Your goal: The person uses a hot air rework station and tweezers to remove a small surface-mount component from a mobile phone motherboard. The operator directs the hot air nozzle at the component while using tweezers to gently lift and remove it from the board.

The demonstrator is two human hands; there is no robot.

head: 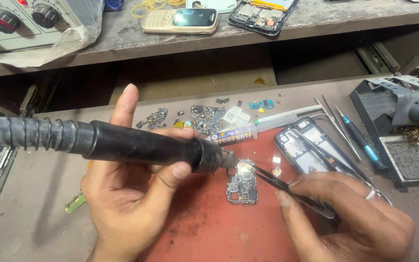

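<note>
Firmly wrapped around the black hot-air handle (141, 145), the left hand (127, 204) aims its nozzle down at the small circuit board (242, 187), which lies on the red mat (209, 228) just beyond the nozzle tip. The right hand (350, 218) pinches dark tweezers (287, 188) closed, their tips touching the board's upper edge. A flux syringe (258, 128) lies just behind the nozzle, and an opened phone frame (306, 150) sits above the right hand.

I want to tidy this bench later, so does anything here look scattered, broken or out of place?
Yes. Small loose circuit parts lie strewn behind the red mat. A phone frame lies stripped open, and a green scrap sits alone by the left hand. The hot-air handle and tweezers are held.
</note>
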